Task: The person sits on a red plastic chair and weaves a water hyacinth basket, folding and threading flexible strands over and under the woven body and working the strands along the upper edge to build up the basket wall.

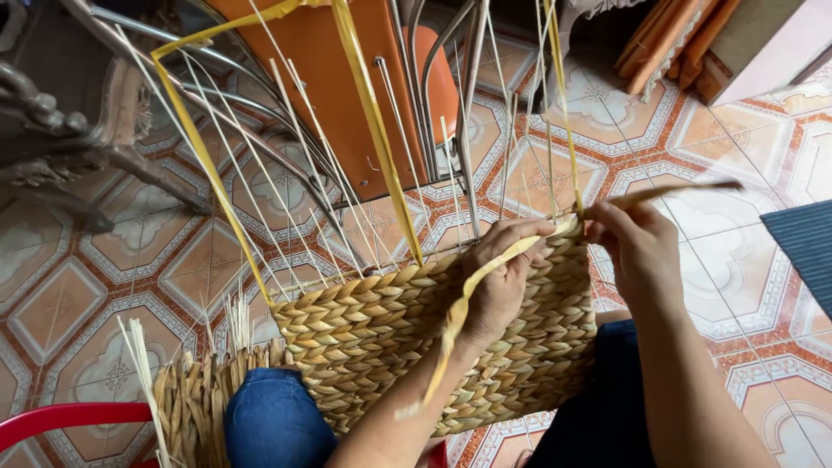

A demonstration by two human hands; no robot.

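Patterned floor tiles (104,260) lay beneath. At frame centre, the woven seagrass basket (390,338) rested on the lap; left hand (503,277) gripped its rim, right hand (637,243) pinched a strand (685,189) running rightward.

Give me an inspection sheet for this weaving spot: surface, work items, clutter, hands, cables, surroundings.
Surface: patterned tiled floor; the work rests on the person's knees.
Job's things: woven straw basket panel with thin upright stakes; yellow strip rising from its top edge.
Clutter: bundle of loose straw at lower left.
Grippers: left hand grips the panel's top edge and a yellow strand; right hand pinches a brown strand.
Cables: nothing seen.
Surroundings: orange metal-framed chair, red plastic rim, dark mat.
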